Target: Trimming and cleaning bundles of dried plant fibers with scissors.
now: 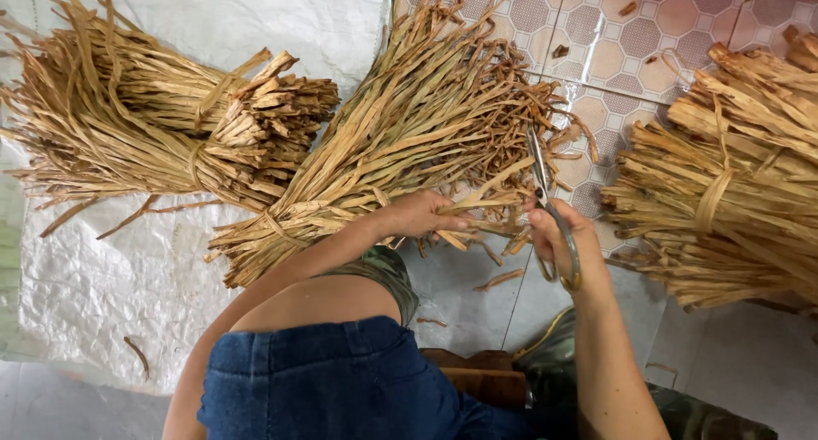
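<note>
Left hand [423, 214]: grip closed around the ends of the middle bundle of dry straw strips [400, 142], which lies on the floor | Right hand [567, 248]: grip shut on the scissors [550, 206], blades pointing up at the strip ends | Nearby: tied bundle [162, 125] on white sheet [102, 270], another bundle [733, 184] on tiled floor [596, 40]

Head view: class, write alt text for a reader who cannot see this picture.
Seen from above, a person's right hand holds scissors at the ragged ends of a bundle of dried straw-coloured strips, which the left hand steadies. Tied bundles lie to the left on a white sheet and to the right on a tiled floor.
</note>
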